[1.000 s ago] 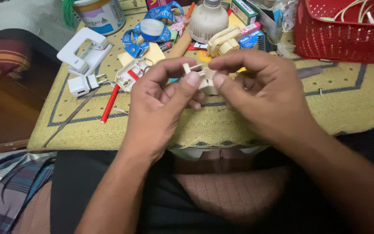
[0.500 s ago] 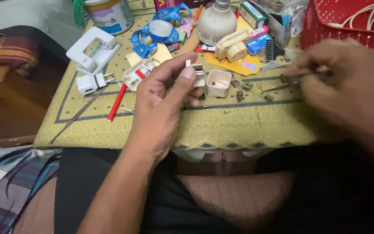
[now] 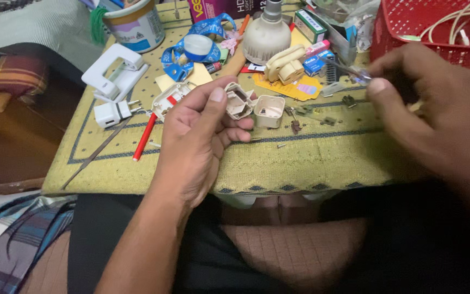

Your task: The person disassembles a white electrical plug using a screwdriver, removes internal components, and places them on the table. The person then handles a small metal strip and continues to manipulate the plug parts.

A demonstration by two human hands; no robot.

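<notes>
My left hand (image 3: 197,139) pinches an open cream plug half (image 3: 239,102) between thumb and fingers, just above the yellow mat (image 3: 300,158). The other cream plug half (image 3: 269,111) lies on the mat right beside it. My right hand (image 3: 436,109) is raised at the right, holding a thin screwdriver (image 3: 349,71) whose tip points left toward the clutter. Small screws and metal pins (image 3: 306,117) lie scattered on the mat between the two hands.
A red basket (image 3: 436,27) with cables stands at the back right. A white bulb (image 3: 267,32), a cream plug (image 3: 284,64), small boxes, blue tape (image 3: 191,51), a paint tin (image 3: 134,22), white adapters (image 3: 112,87) and a red pencil (image 3: 145,137) crowd the mat's far and left parts.
The hands have parted. My right hand left the plug, reached to the right and now holds a screwdriver. One plug half now lies on the mat while my left hand keeps the other.
</notes>
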